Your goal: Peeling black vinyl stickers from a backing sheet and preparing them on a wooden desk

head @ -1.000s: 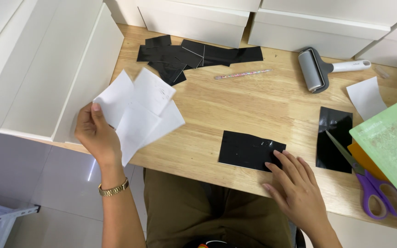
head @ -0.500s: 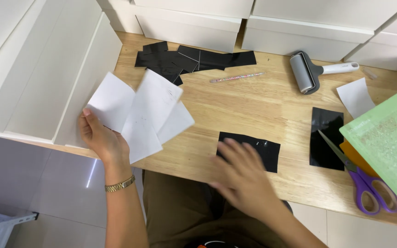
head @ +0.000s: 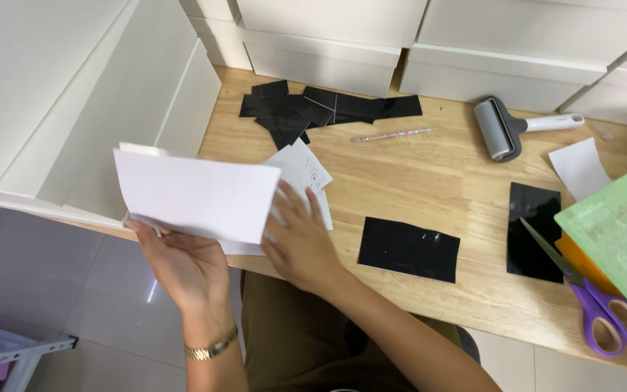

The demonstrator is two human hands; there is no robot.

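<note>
Left hand [head: 183, 265] palm up, fingers [head: 139, 231] curled under and gripping the lower edge of a white sheet [head: 194, 194] raised off the counter [head: 429, 189] and tilted toward the camera; gold bracelet [head: 210, 348] on that wrist. Right hand [head: 302, 243] just beside it, fingers spread flat, not closed on anything, pressing on more white paper pieces [head: 302, 170] fanned out partly behind the raised sheet at the counter's near left edge.

Further right on the wood: a glossy black rectangle [head: 409, 249] lying flat near the front edge, close to the right wrist but apart from it. Beyond that a second black piece [head: 535, 218] standing lengthwise, with purple-handled scissors [head: 604, 316] laid across its lower right corner, blades pointing up-left. Green cutting mat [head: 622, 232] at the far right edge, over something orange. Small white scrap [head: 580, 168] above the second black piece.

Toward the back: a heap of black offcuts [head: 313, 112] against the white drawer units [head: 429, 43], a thin glittery pen [head: 393, 135] just right of the heap, then a grey roller with a white handle [head: 506, 129]. White cabinet side [head: 74, 101] at the left, tiled floor below
</note>
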